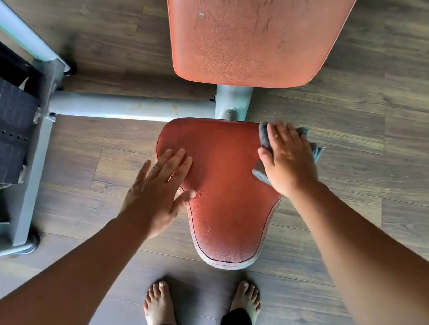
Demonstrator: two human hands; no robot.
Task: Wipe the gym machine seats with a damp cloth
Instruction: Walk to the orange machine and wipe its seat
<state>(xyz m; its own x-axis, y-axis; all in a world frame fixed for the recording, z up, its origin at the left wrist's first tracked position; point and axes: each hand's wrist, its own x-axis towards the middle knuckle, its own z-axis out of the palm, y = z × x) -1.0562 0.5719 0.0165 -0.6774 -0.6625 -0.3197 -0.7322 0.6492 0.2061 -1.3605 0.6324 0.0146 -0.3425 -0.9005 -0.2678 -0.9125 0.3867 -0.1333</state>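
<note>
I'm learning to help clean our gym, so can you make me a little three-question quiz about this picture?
1. True or false: the flat right hand presses the grey cloth on the worn orange padded seat.
2. Where is the left hand? A) gripping the grey metal frame tube B) flat on the seat's left edge C) holding a bottle
3. Fill in: the larger orange backrest pad lies ____ the seat.

Key: 1 true; 2 B; 3 beyond

Single view: head-worn wide-angle camera, looking almost straight down from close above the orange padded seat (220,188) at frame centre; wood-plank floor (377,130) fills the edges; bare feet (160,306) at bottom centre.
</note>
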